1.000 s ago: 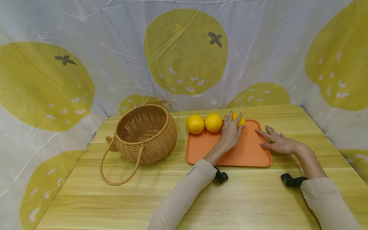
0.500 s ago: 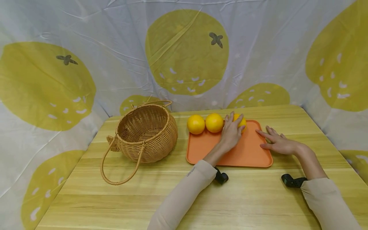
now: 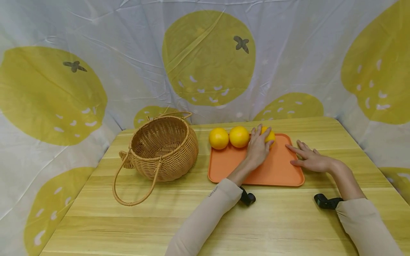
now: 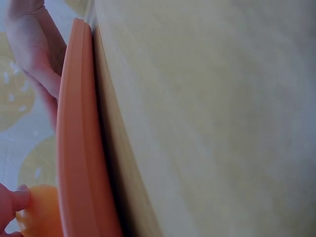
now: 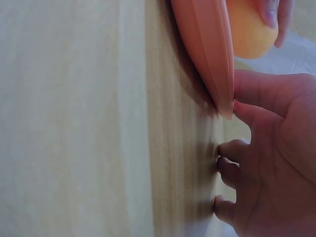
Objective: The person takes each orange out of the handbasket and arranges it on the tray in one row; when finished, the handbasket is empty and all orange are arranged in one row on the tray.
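Three oranges stand in a row along the far edge of an orange tray (image 3: 282,170). The left orange (image 3: 219,138) and the middle orange (image 3: 239,137) sit beside each other. Around the right orange (image 3: 271,136) curl the fingers of my left hand (image 3: 257,147), hiding part of it; the left wrist view shows a thumb against that orange (image 4: 42,212). My right hand (image 3: 312,160) lies at the tray's right rim with fingers spread. Its thumb and index finger meet the rim in the right wrist view, while the other fingertips (image 5: 224,207) rest at the tabletop.
A round wicker basket (image 3: 176,163) stands left of the tray, its mouth tilted toward me and one handle (image 3: 128,204) hanging down in front. Behind the wooden table (image 3: 272,227) hangs a pale curtain (image 3: 288,53) with yellow fruit prints. Black wrist cameras (image 3: 326,202) sit at both sleeves.
Both hands keep their places, the left on the right orange and the right at the tray's rim. The whole view shifts very slightly.
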The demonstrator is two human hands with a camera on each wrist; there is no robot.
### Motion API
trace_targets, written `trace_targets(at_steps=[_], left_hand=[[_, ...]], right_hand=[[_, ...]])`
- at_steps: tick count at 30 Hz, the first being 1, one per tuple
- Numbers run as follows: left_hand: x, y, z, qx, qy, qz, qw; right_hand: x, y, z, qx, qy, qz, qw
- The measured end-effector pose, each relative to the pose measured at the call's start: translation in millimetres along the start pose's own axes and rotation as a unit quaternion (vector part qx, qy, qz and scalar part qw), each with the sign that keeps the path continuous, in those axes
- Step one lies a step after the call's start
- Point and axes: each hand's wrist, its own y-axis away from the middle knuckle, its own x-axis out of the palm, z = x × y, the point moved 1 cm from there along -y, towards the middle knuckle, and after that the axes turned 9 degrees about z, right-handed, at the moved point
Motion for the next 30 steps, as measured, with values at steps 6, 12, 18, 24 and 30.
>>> trace_targets(at_steps=[6, 12, 18, 24, 30], left_hand=[[0.3, 0.2, -2.7, -0.007, -0.004, -0.004, 1.0], [-0.5, 0.7, -4.0, -0.012, 0.018, -0.008, 0.9997], [-2.0, 1.7, -3.8, -0.01, 0.022, -0.004, 0.9997], [-3.4, 2.6, -4.0, -0.009, 0.011, 0.008, 0.9999], [-3.6, 2.6, -5.7, 0.019, -0.009, 0.029, 0.9994]], right_hand=[[-0.5, -2.0, -7.6, 0.0, 0.0, 0.001, 1.0], [-0.7, -7.6, -24.8, -0.003, 0.004, -0.001, 1.0], [-0.2, -11.5, -29.7, -0.004, 0.001, 0.002, 1.0], [-0.1, -9.9, -25.3, -0.005, 0.004, 0.001, 1.0], [-0.4, -9.0, -25.5, 0.004, 0.009, -0.001, 1.0]])
